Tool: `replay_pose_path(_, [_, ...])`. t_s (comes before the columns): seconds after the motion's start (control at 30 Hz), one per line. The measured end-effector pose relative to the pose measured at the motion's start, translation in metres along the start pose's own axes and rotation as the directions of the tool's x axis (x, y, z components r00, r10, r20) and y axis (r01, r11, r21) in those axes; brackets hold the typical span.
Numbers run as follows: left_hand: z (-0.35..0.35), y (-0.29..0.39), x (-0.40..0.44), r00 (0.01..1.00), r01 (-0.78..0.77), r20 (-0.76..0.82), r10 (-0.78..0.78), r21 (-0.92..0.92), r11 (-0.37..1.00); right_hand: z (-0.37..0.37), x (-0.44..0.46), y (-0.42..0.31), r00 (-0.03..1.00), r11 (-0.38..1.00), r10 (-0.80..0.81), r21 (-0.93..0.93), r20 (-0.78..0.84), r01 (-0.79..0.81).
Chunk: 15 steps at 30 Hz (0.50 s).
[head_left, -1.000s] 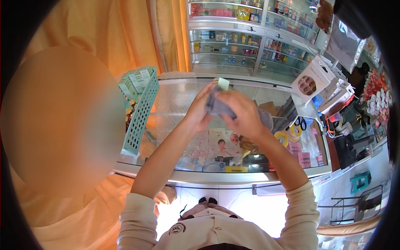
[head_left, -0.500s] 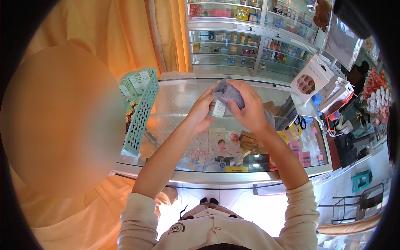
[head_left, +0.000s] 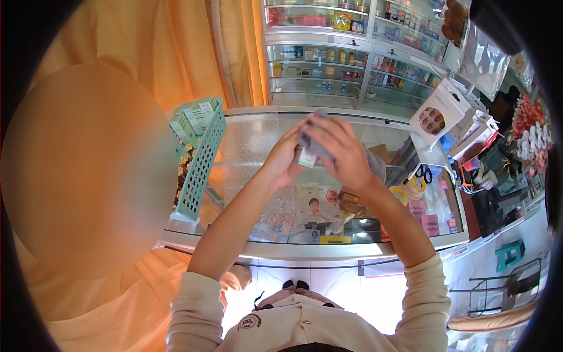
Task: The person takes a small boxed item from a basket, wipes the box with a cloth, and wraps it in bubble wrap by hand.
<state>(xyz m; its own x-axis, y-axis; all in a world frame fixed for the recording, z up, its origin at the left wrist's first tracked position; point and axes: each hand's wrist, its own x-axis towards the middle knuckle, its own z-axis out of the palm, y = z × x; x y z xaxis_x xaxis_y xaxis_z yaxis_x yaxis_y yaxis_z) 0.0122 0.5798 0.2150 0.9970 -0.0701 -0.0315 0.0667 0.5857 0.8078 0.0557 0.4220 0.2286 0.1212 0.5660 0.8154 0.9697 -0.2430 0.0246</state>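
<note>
Above the glass counter, my left hand is closed around a small white and pale green box; only its lower end shows. My right hand presses a grey cloth over the upper part of that box, fingers bent across it. More grey cloth appears beyond my right wrist. Most of the box is covered by the cloth and my fingers.
A green perforated basket with similar boxes stands at the counter's left. The glass display counter holds packaged products. Scissors and yellow tape rolls lie right, near a white carton. Shelves stand behind.
My right hand has shifted over the cloth, its fingers now lying across the top of the box. More of the box is covered; my left hand keeps its hold.
</note>
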Motion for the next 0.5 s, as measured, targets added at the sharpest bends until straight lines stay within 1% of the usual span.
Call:
replay_pose_path(0.03, [-0.002, -0.001, 0.002, 1.0, 0.002, 0.002, -0.002, -0.001, 1.0, -0.004, 0.002, 0.002, 0.994, 0.995, 0.102, -0.014, -0.047, -0.103])
replay_pose_path(0.1, [-0.009, -0.005, 0.004, 0.997, -0.002, 0.076, -0.003, 0.068, 0.998, -0.004, -0.001, 0.004, 0.995, 0.996, 0.088, 0.006, -0.051, -0.088])
replay_pose_path(0.13, [-0.008, -0.006, 0.005, 0.997, -0.002, 0.075, -0.003, 0.067, 0.998, -0.004, -0.001, 0.005, 0.996, 0.997, 0.07, 0.028, -0.06, -0.068])
replay_pose_path(0.17, [-0.006, -0.008, 0.006, 0.999, -0.042, 0.028, 0.043, -0.006, 0.999, -0.003, -0.004, 0.001, 0.996, 0.997, 0.069, 0.029, -0.06, -0.067])
replay_pose_path(0.2, [-0.006, -0.008, 0.007, 0.996, -0.087, -0.023, 0.085, -0.076, 0.993, -0.001, -0.009, -0.005, 0.999, 0.997, -0.014, 0.072, 0.038, 0.011])
replay_pose_path(0.23, [-0.01, -0.007, 0.008, 0.996, -0.087, -0.023, 0.086, -0.075, 0.993, 0.001, -0.011, -0.009, 0.986, 0.989, -0.1, 0.121, 0.132, 0.084])
replay_pose_path(0.3, [-0.018, -0.004, 0.009, 0.999, -0.031, 0.01, 0.031, -0.034, 0.999, 0.002, -0.009, -0.008, 0.982, 0.988, -0.101, 0.132, 0.158, 0.08])
replay_pose_path(0.33, [-0.016, -0.003, 0.007, 0.999, -0.031, 0.01, 0.031, -0.031, 0.999, 0.003, -0.005, -0.002, 0.997, 0.995, -0.044, 0.096, 0.07, 0.037])
replay_pose_path(0.37, [-0.012, -0.005, 0.006, 0.998, -0.048, 0.038, 0.047, 0.023, 0.999, 0.002, -0.001, 0.003, 1.0, 0.998, 0.009, 0.062, -0.019, -0.008])
replay_pose_path(0.4, [-0.006, -0.005, 0.004, 0.996, -0.066, 0.065, 0.061, 0.074, 0.995, -0.004, 0.005, 0.003, 0.995, 0.996, 0.079, 0.048, -0.06, -0.076])
replay_pose_path(0.43, [-0.005, -0.005, 0.004, 0.996, -0.066, 0.065, 0.061, 0.073, 0.995, -0.004, 0.004, 0.005, 0.995, 0.996, 0.079, 0.049, -0.058, -0.076])
replay_pose_path(0.5, [-0.003, -0.005, 0.004, 0.998, -0.023, 0.058, 0.018, 0.071, 0.997, -0.006, 0.003, 0.01, 0.977, 0.975, 0.194, 0.131, -0.091, -0.181])
